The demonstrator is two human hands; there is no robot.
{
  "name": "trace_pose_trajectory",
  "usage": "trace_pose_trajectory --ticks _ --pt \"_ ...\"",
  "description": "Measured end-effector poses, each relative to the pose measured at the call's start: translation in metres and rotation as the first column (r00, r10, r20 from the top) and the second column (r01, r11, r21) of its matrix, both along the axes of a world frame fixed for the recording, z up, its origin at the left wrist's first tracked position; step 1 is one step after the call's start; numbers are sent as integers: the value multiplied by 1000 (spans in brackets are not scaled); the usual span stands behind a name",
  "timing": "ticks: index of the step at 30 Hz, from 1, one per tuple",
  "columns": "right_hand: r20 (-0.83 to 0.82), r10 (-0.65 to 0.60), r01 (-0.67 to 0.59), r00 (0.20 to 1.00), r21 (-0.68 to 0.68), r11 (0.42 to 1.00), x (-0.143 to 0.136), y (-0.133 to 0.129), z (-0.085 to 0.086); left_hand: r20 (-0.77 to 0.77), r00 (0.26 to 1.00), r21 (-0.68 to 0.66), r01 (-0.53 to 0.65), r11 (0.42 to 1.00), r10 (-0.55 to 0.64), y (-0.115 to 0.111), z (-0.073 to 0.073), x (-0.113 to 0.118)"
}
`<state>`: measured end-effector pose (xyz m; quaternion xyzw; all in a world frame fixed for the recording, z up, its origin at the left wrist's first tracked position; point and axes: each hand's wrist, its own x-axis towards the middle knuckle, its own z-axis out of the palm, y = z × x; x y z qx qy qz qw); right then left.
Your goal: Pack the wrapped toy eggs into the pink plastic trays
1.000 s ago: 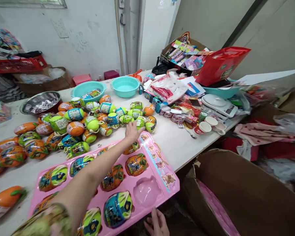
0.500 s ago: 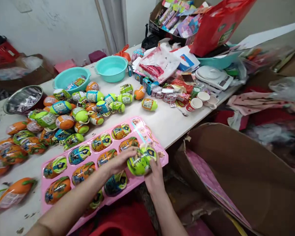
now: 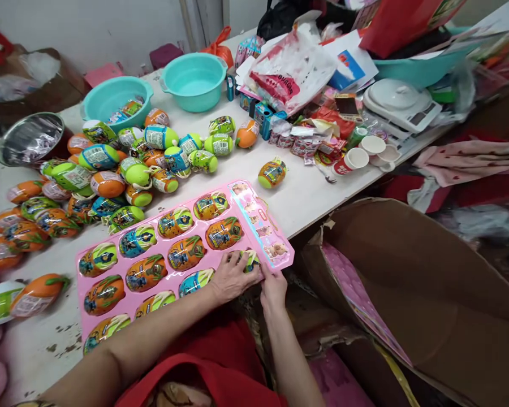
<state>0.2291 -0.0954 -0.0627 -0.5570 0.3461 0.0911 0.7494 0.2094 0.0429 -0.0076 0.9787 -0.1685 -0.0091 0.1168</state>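
Observation:
A pink tray with egg-shaped toy capsules in its hollows lies at the table's near edge. Under my left hand is a green egg-shaped capsule, set in the near right hollow. The fingers of that hand curl over its top and cover much of it. My right hand pinches the tray's near right rim, just beside the capsule. Orange, green and blue capsules fill the other hollows, and my left forearm hides part of the front row. A printed strip runs along the tray's right end.
Loose egg capsules are heaped left of and behind the tray; a single capsule lies behind its right end. Farther back stand turquoise basins, a white scale and paper cups. An open cardboard box is at right.
The green capsule has gone from between both hands above the tray down into the near right hollow. My right hand has moved to the tray's rim. The lone capsule behind shows another side.

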Motion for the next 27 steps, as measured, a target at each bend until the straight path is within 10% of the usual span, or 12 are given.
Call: trace_pose_trajectory --ticks 7,13,22,25,27 --pt "63 47 -42 997 -87 995 -9 0 22 -147 971 -23 -192 981 187 -3 -10 -7" --pt "-142 242 -235 960 67 970 -10 -14 37 -284 953 -341 -207 917 109 40 5 -19" --pt "-146 441 -444 885 18 896 -29 0 37 -261 925 77 -266 961 277 27 19 -40" --pt "-165 526 -547 834 -370 751 -8 -37 52 -126 905 25 -405 914 405 51 24 -71" --pt "-112 471 -376 875 -770 515 29 -56 61 -3 716 -55 -697 715 698 95 31 -107"
